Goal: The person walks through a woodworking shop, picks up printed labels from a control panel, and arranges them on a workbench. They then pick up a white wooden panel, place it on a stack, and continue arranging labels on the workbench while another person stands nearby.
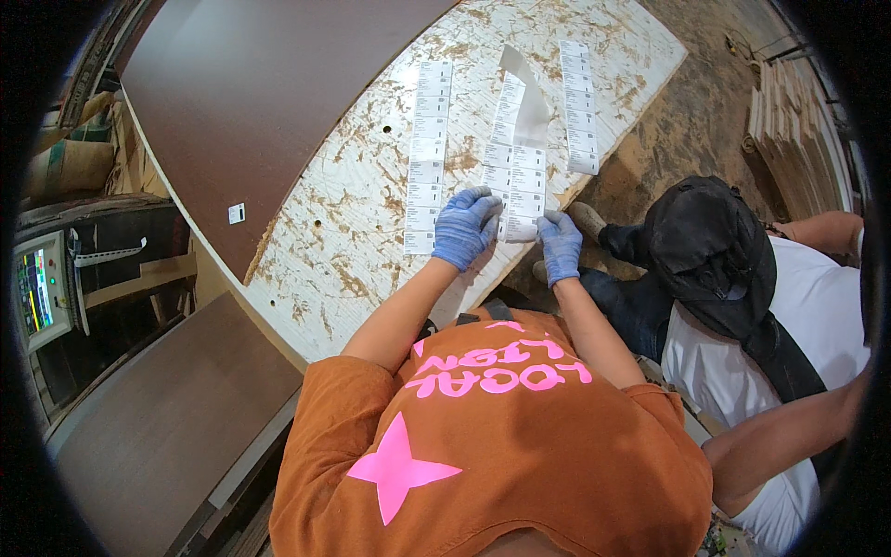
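Observation:
A double-width strip of printed white labels (525, 178) lies in front of me, its far end folded over and curling up to show a plain grey-white side. My left hand (464, 228), in a blue-grey knit glove, has its fingers bent and closed at the strip's lower left edge. At the lower right corner, my gloved right hand (561, 246) pinches the same strip between thumb and fingers. The fingertips of both hands are partly hidden. One narrow label strip (428, 158) lies flat to the left, and another label strip (578, 107) to the right.
The strips rest on a scuffed white board (357, 232) with brown marks. Beside it is a large dark brown panel (241, 102) bearing a small white label (236, 213). A person in a black cap (710, 251) bends close on my right. A lit control screen (39, 288) stands far left.

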Demonstrator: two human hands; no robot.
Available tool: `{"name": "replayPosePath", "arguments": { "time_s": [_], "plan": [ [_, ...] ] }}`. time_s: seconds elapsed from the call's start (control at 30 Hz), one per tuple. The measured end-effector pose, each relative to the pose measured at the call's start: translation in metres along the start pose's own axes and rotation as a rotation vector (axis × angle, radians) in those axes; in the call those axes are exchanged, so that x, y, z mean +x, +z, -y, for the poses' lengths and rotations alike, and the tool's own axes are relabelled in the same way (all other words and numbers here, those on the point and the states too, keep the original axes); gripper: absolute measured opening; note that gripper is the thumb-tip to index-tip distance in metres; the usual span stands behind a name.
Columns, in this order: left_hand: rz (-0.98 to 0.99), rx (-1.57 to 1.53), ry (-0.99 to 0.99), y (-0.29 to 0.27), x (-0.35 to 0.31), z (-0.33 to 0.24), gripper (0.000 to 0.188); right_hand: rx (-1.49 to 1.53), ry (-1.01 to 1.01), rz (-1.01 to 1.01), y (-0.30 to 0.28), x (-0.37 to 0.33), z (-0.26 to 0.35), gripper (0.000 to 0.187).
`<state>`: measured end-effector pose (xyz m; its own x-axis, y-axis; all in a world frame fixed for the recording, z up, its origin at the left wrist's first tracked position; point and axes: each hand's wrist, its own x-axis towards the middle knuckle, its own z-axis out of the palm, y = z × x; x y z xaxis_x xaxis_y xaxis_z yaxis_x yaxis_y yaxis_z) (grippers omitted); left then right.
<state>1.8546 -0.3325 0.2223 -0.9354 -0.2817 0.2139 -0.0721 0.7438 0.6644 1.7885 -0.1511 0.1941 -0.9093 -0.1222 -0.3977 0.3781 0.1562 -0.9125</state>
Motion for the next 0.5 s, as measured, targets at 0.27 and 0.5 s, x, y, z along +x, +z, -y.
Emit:
{"name": "replayPosePath", "arguments": {
  "time_s": [0.27, 0.5],
  "plan": [
    [0.092, 0.082, 0.033, -0.007, -0.008, -0.008, 0.03, -0.015, -0.03, -0.042, -0.009, 0.011, -0.002, 0.019],
    [0.148, 0.105, -0.019, -0.005, -0.027, -0.021, 0.031, -0.059, -0.066, -0.062, -0.015, 0.016, -0.003, 0.02]
  ]
}}
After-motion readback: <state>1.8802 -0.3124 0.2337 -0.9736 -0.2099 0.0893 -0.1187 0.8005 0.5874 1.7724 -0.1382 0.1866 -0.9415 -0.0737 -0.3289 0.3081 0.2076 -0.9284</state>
